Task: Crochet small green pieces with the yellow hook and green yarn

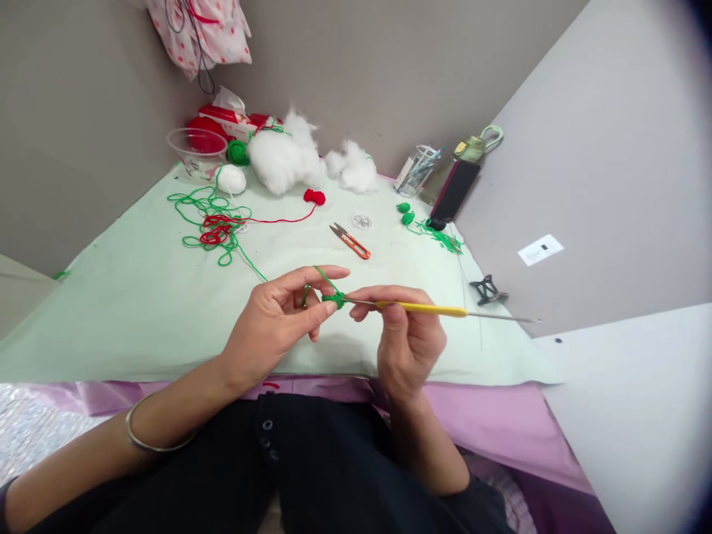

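Note:
My left hand (281, 308) pinches a small piece of green crochet work (336, 298) between thumb and fingers. Green yarn (329, 279) runs up over its raised index finger. In my right hand (411, 334) is a crochet hook with a yellow handle (426, 308), held like a pen. The hook's left tip meets the green piece, and its other metal end points right. From my left hand, a green strand leads back to a loose tangle of green yarn (192, 204) and red yarn (216, 231).
Orange thread snips (350, 242) lie beyond my hands, beside a small round clear case (362, 222) and a red crocheted piece (314, 196). White stuffing (283, 159), a plastic tub (196, 159), a pen cup (417, 172) and a bottle (459, 178) stand at the back. Green pieces (408, 217) lie right.

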`<state>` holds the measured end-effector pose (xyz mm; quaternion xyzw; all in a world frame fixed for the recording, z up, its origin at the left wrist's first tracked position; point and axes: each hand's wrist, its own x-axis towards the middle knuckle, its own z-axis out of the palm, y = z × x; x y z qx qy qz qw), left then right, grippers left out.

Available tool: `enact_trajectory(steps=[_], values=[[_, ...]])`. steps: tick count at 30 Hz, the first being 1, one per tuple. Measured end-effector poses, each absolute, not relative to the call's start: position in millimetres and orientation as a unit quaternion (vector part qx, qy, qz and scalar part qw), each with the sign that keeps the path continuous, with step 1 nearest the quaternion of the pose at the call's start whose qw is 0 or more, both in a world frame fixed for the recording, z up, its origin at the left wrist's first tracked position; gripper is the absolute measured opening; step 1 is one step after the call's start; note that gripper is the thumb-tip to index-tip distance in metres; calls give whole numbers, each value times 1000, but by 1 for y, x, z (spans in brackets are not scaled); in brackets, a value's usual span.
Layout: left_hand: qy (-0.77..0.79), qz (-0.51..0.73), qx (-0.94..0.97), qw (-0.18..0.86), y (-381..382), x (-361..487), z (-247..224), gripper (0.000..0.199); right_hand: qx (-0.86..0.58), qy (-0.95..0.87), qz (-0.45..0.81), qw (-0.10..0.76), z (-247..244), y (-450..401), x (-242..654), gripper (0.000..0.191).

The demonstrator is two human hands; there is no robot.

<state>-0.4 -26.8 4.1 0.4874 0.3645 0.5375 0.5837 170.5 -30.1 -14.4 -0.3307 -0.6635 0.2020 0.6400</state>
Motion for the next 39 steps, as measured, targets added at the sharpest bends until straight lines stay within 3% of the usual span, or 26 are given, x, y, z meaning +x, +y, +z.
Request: enact_trajectory(steps=[4,7,10,13,16,21,24,26,32,39], values=[[380,562,445,585,-31,7,5,52,-314,-737,15,598,-31,-25,167,29],[327,522,371,695,-29,7,5,60,-329,-736,-103,583,-39,-23,164,32],[290,477,297,775,-23,3,7,45,-341,-694,-3,634,-33,-25,164,25],[284,501,296,762,-20,0,10,36,-336,-618,189,685,-21,-26,166,22],[296,512,347,728,-23,1,9,40,-322,-591,301,676,-16,-24,165,18],[319,537,391,676,-26,6,4,43,-356,-640,217,645,-22,-24,159,18],[311,521,346,715,-23,6,4,45,-344,-700,46,624,-26,-27,158,28],[300,487,303,762,-20,5,5,40,-334,-706,-3,624,-27,-26,160,32],[285,503,278,767,-17,1,7,27,-352,-589,275,673,-17,-23,169,20],[313,509,372,710,-23,5,3,31,-351,-584,344,646,-18,-21,165,18]])
